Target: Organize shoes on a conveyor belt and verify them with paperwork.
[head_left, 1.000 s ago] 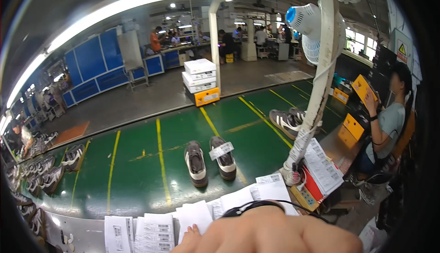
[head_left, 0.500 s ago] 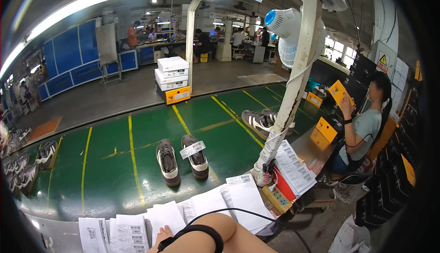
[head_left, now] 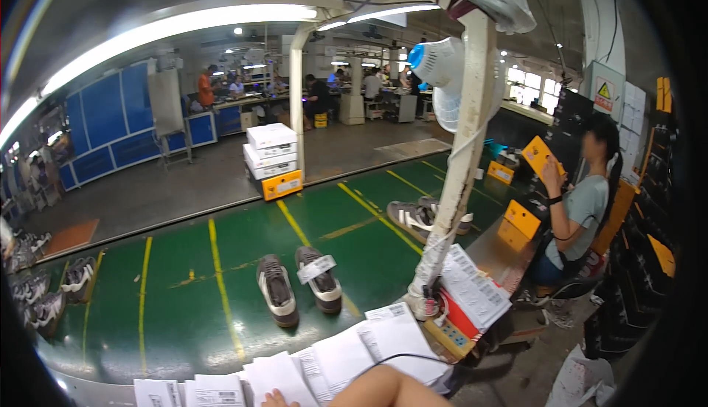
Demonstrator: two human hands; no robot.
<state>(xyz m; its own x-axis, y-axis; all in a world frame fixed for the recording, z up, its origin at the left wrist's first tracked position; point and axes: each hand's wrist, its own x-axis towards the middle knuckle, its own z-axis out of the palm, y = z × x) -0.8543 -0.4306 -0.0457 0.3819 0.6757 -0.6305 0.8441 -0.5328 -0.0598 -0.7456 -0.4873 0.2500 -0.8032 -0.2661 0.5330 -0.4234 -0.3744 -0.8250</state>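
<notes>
Only a sliver of my right hand (head_left: 271,400) shows at the bottom edge, fingertips resting on white printed sheets (head_left: 354,348) spread along the near rim of a green conveyor belt (head_left: 184,318). Its forearm (head_left: 387,388) lies across the sheets from the right. Whether the fingers are apart or closed is cut off. My left hand is out of the picture. Beyond the sheets a pair of grey-brown sneakers (head_left: 279,290) stands on the belt, the right one bearing a white tag (head_left: 316,267).
A white pole (head_left: 459,178) with a fan (head_left: 441,75) rises at the belt's right edge, with a second sneaker pair (head_left: 411,219) behind it. More shoes (head_left: 74,274) sit far left. Stacked boxes (head_left: 271,160) stand beyond. A seated person (head_left: 582,211) holds a yellow box (head_left: 540,156).
My hand and forearm have slid down and out toward the bottom edge; the black wristband no longer shows. The view has swung, so shoes and pole sit further right.
</notes>
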